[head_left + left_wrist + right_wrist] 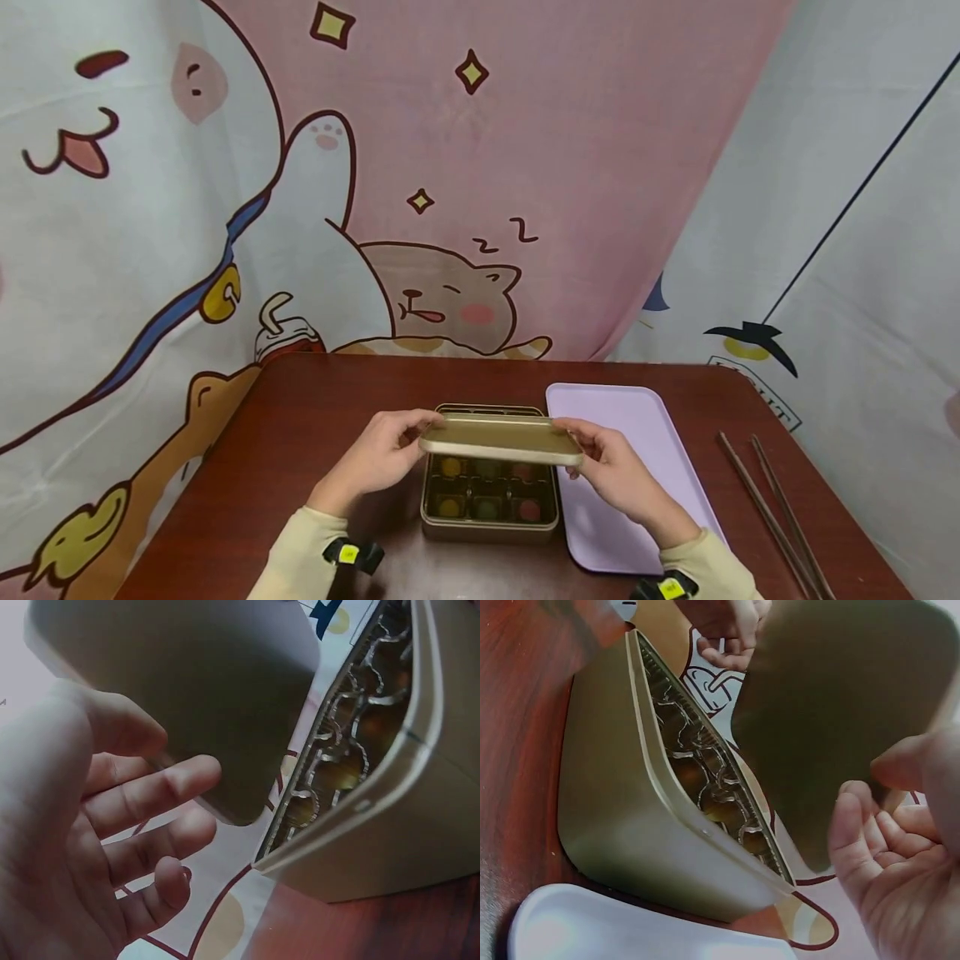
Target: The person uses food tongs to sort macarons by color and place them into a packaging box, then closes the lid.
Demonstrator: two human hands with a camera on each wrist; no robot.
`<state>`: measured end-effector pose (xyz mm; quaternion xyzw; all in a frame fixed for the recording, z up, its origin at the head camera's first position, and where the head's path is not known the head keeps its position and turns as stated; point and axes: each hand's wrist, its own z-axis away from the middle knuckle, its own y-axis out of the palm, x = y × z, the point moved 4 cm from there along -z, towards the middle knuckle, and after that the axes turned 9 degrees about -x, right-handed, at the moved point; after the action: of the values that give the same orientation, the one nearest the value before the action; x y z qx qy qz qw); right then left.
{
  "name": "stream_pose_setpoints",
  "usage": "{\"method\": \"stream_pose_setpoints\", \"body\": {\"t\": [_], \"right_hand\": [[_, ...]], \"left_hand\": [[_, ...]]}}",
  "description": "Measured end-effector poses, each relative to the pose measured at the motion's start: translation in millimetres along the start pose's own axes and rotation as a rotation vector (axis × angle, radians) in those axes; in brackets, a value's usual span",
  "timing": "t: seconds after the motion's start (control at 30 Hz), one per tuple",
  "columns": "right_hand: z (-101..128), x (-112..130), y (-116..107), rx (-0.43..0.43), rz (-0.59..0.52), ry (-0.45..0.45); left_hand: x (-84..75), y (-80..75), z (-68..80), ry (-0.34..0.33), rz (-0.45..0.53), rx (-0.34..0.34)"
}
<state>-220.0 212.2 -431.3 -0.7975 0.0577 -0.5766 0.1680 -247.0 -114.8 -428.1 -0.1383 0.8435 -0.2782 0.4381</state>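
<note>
A gold tin lid (501, 439) is held level over an open gold tin box (489, 531), overlapping its back half in the head view. My left hand (384, 452) pinches the lid's left end between thumb and fingers. At the right end, my right hand (611, 462) grips the lid the same way. Inside the box is a clear divided insert with several round pieces, among them a yellow one (449, 507), a green one (487, 507) and a red one (528, 509). The left wrist view shows the lid (187, 690) apart from the box rim (409, 769).
A lilac tray (611, 533) lies right of the box, partly under my right forearm. Farther right, two long thin metallic sticks (772, 512) rest on the dark red-brown table (300, 417). A cartoon-printed cloth (570, 167) hangs behind the table.
</note>
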Motion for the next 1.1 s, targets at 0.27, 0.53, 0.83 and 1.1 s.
{"method": "stream_pose_setpoints", "body": {"t": [0.27, 0.53, 0.83, 1.1], "right_hand": [[-3.7, 9.1, -3.7, -0.168, 0.224, -0.172], [-6.6, 15.8, 3.1, -0.263, 0.362, -0.159], [-8.8, 13.0, 19.8, -0.169, 0.293, -0.076], [-7.5, 10.4, 28.4, -0.157, 0.559, -0.125]], "left_hand": [[-11.2, -4.1, -0.3, 0.108, -0.070, -0.132], [-14.1, 0.4, -1.3, -0.058, -0.064, -0.151], [-11.4, 8.8, -3.4, -0.174, -0.093, -0.108], [-4.8, 17.8, 3.4, -0.206, -0.162, -0.050]]}}
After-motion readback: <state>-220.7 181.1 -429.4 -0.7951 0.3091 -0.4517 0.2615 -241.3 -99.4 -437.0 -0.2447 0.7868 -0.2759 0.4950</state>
